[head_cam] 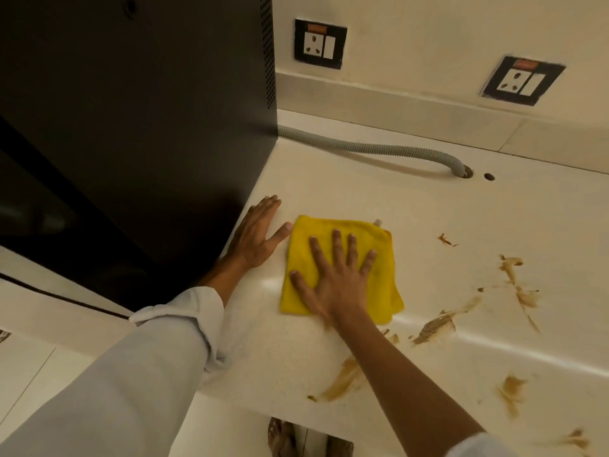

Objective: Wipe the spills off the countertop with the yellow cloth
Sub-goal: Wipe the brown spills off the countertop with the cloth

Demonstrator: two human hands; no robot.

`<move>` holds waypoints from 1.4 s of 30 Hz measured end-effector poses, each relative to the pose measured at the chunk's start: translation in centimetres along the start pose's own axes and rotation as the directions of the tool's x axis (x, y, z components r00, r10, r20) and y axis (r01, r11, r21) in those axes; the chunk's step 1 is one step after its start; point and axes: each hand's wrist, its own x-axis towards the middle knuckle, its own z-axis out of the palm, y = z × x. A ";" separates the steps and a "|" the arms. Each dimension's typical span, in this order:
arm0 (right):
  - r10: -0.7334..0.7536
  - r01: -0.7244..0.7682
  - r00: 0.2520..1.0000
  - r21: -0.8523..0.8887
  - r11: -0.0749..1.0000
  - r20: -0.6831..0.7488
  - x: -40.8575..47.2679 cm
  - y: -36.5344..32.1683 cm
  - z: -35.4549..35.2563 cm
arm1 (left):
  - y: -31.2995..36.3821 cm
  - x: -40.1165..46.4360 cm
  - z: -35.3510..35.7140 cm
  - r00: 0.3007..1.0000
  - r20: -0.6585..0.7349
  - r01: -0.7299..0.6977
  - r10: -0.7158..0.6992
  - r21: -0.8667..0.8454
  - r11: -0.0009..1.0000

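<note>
Part of the yellow cloth [342, 239] is being hidden under the right hand [336, 285], whose fingers are being spread flat on it, gripping nothing. The left hand [255, 235] is being laid open on the countertop [379, 192], thumb tip just beside the cloth. Brown spills [435, 324] are being left right of the fingers. No writing is readable.

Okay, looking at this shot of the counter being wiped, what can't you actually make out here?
All in the head view:
- Countertop under the yellow cloth: covered by the cloth and the right hand, so any spill there is hidden.
- Brown spills: they run past the right and bottom edges.
- Hose: its left end disappears behind the black appliance.
- Socket switch positions: too small to read.
</note>
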 end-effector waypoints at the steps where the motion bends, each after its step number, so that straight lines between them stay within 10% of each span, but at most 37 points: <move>1: 0.044 -0.044 0.999 -0.015 0.999 -0.003 -0.3 1.5 -0.3 | 0.1 -0.1 0.0 1.000 0.010 -0.008 0.008 0.016 1.000; 9: 0.309 -0.309 0.951 -0.036 0.950 0.005 4.5 10.3 -2.6 | 0.4 0.1 -0.3 0.995 -0.016 0.090 -0.096 -0.226 0.970; 25: -0.112 0.112 0.993 -0.002 0.994 -0.027 2.8 -5.7 1.3 | -0.1 0.8 -0.7 0.985 -0.027 0.156 -0.173 -0.313 0.937; 42: 0.018 -0.018 1.000 0.002 1.000 -0.002 -11.4 -5.3 0.2 | 1.9 -4.1 -0.4 0.988 0.142 0.072 -0.055 -0.117 0.991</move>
